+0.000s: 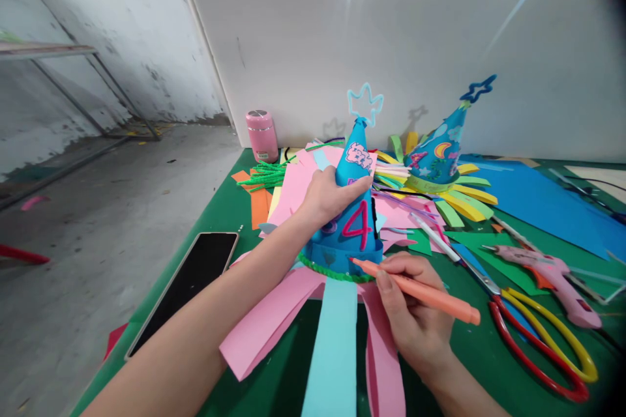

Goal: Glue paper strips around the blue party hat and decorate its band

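A blue paper cone hat [353, 225] with a pink "4", a green rim and a light-blue pipe-cleaner star on top stands on the green table [225, 205]. Pink and light-blue paper strips [335, 339] fan out from its base. My left hand [328, 195] is wrapped round the cone's left side. My right hand [413, 313] grips an orange marker [420, 292]; its tip touches the cone's lower right rim.
A second decorated cone hat [443, 150] with yellow and green strips stands behind on the right. Scissors [533, 332] and a pink glue gun [548, 273] lie at right. A phone [188, 283] lies at left, a pink flask [261, 135] at the back.
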A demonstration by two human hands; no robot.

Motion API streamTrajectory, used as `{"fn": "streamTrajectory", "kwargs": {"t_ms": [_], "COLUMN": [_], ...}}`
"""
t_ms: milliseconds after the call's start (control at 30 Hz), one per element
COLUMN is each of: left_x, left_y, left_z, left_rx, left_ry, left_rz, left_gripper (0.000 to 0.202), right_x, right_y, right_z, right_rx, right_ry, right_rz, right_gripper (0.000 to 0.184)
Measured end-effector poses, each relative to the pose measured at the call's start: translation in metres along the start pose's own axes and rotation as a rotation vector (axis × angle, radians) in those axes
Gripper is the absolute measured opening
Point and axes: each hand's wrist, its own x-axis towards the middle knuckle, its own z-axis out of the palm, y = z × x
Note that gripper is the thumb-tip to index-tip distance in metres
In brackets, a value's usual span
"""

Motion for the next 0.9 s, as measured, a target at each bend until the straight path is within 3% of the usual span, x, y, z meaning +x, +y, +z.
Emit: {"fn": "streamTrajectory", "kwargs": {"t_ms": [900], "left_x": [0.0008], "left_y": [-0.0028], "left_z": [-0.0002], "left_rx": [0.001], "left_ry": [-0.007], "left_rz": [0.002], "left_gripper": [0.052], "right_x": [-0.0022], "right_y": [0.0049], "right_z": [0.0013], "right_rx": [0.016], "right_ry": [0.081], "right_rz": [0.012], "right_gripper": [0.008]}}
